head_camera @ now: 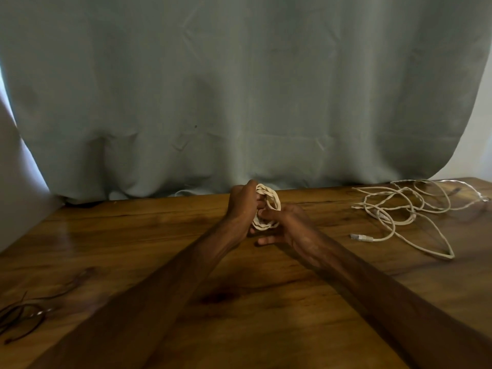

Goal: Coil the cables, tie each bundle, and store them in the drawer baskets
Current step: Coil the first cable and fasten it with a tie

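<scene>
Noted a small coil of pale cable held upright just above the wooden table, near its far edge, before a grey-green curtain.

Found the left hand wrapped round the coil's left side, fingers curled in among the loops. Judged this as clamping the turns to stop them springing apart.

Found the right hand at the coil's lower right, fingertips pinching at a strand there, lower fingers held straight beneath. Could not tell whether pinching the free end or a tie. Judged the step as securing this bundle. Took the coiling as done or nearly so. Saw no tie.

Logged a second pale cable sprawled loose at right, well apart from the hands, with its plug lying toward the centre. Probably left there as next in line for the right hand.

Logged a thin dark cable tangled at the near left edge, also uncoiled.

Saw no drawer or baskets. Reckoned the task early: one bundle in hand, two cables to go, nothing stored.
</scene>
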### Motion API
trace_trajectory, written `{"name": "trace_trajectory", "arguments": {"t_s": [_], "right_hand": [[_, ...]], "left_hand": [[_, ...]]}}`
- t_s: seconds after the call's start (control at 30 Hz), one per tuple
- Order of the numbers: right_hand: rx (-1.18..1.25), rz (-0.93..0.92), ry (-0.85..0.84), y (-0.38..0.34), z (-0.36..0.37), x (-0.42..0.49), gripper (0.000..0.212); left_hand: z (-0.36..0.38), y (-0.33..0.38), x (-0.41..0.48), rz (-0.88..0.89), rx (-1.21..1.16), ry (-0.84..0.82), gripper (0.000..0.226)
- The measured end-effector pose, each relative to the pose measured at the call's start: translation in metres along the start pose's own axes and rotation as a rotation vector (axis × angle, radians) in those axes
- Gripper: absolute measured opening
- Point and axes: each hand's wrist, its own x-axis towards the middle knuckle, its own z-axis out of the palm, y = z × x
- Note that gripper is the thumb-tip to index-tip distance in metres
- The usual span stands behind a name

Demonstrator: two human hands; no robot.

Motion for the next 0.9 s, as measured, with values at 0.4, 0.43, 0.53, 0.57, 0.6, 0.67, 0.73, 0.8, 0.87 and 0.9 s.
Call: {"name": "trace_trajectory", "arguments": {"t_s": [0.4, 0.43, 0.53, 0.57, 0.6, 0.67, 0.73, 0.8, 0.87, 0.9], "right_hand": [[-0.454, -0.215, 0.166, 0.004, -0.008, 0.001, 0.031], [-0.541, -0.260, 0.206, 0.002, -0.007, -0.001, 0.032], [-0.639, -0.357, 0.217, -0.003, -0.006, -0.004, 0.036], [-0.610, -0.365, 0.188, -0.004, -0.007, -0.004, 0.035], [-0.576, -0.366, 0.151, -0.004, -0.008, -0.004, 0.033], [-0.545, -0.356, 0.098, -0.003, -0.008, -0.004, 0.030], [-0.551, -0.343, 0.072, -0.001, -0.008, -0.002, 0.028], [-0.563, -0.355, 0.065, 0.000, -0.006, -0.002, 0.026], [-0.581, -0.390, 0.094, 0.001, -0.001, -0.003, 0.027], [-0.575, -0.402, 0.102, 0.003, 0.003, -0.005, 0.027]], "left_hand": [[-0.008, -0.006, 0.016, 0.064, 0.159, 0.035, 0.033], [-0.009, -0.006, 0.017, 0.066, 0.178, 0.020, 0.033], [-0.011, -0.005, 0.018, 0.062, 0.222, 0.005, 0.032], [-0.012, -0.004, 0.019, 0.064, 0.224, 0.001, 0.033], [-0.013, -0.004, 0.020, 0.062, 0.223, -0.006, 0.034], [-0.015, -0.004, 0.022, 0.048, 0.214, -0.024, 0.038], [-0.016, -0.003, 0.022, 0.036, 0.197, -0.041, 0.039], [-0.017, -0.002, 0.022, 0.019, 0.188, -0.061, 0.041], [-0.019, 0.002, 0.019, -0.012, 0.151, -0.058, 0.043], [-0.022, 0.004, 0.018, -0.030, 0.119, -0.043, 0.043]]}}
